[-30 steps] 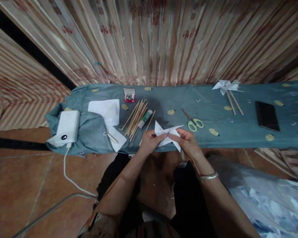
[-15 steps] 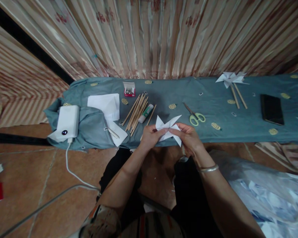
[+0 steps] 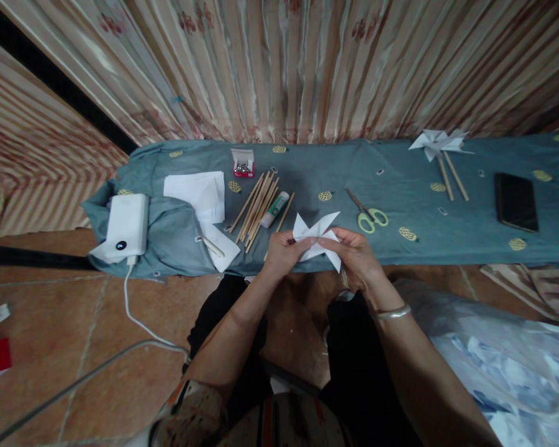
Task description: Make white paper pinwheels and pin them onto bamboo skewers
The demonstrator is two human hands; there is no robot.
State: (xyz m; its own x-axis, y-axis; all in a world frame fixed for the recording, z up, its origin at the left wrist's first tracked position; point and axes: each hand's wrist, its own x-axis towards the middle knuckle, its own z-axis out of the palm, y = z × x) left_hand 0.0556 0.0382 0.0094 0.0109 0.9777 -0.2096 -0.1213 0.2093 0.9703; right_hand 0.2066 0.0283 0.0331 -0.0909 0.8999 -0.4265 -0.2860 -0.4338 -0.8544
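Observation:
A white paper pinwheel (image 3: 325, 222) with pointed blades is held between my two hands over the near edge of the cloth-covered table. My left hand (image 3: 282, 253) grips its left side, the thumb pressed near the centre. From the right, my right hand (image 3: 356, 256) pinches it, thumb also close to the middle. Fingers beneath the paper are hidden. Left of my hands lie several wooden sticks (image 3: 256, 211) and a glue stick (image 3: 274, 210). Scissors with light green handles (image 3: 371, 220) rest beyond my right hand.
A small red box of metal pins (image 3: 243, 166) stands at the back. White paper sheets (image 3: 195, 189) and a white power bank (image 3: 128, 225) with a cable are at left. Finished pinwheels on sticks (image 3: 440, 146) and a black phone (image 3: 516, 202) lie right. A plastic bag (image 3: 507, 366) sits below.
Both hands keep their hold on the pinwheel, with barely any shift of the fingers. The whole view has moved slightly, so the table items appear a little higher.

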